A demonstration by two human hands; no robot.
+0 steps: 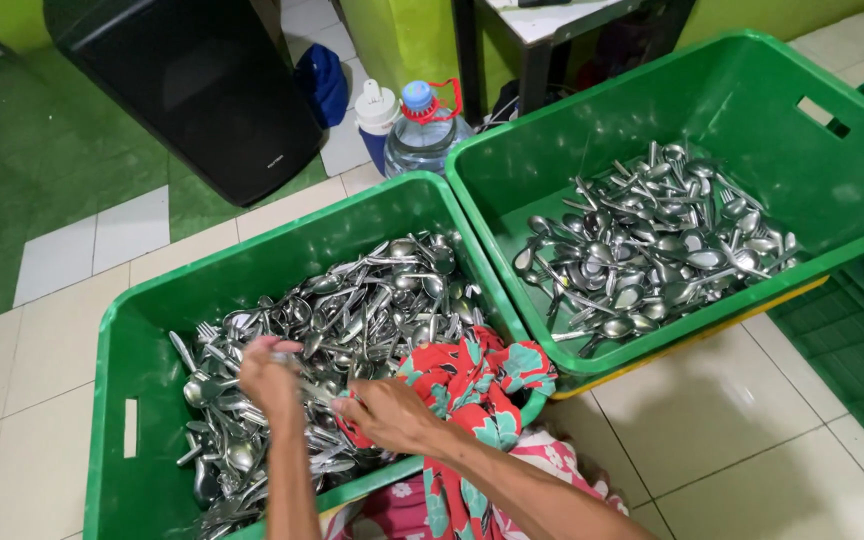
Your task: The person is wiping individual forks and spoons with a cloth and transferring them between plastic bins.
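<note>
**Two green crates of cutlery on a tiled floor**

I am bent over a green plastic crate (152,310) in the lower left of the frame. It is full of steel spoons and forks (352,310). My left hand (270,378) is over the pile, the fingers curled around a few pieces of cutlery. My right hand (389,412) is just beside it, low in the centre, and its fingers are also closed, pinching some cutlery handles; how many I cannot tell. A red floral cloth (477,385) hangs over the near rim of this crate, touching my right forearm.

A second green crate (752,90) stands at the upper right, touching the first one, with its own heap of spoons (652,240).

The floor (712,400) has pale cream tiles, and a green area (42,150) lies at the upper left. At the top, a black bin (202,90) stands near a clear water bottle (422,130) with a blue cap and a white bottle (377,110).
</note>
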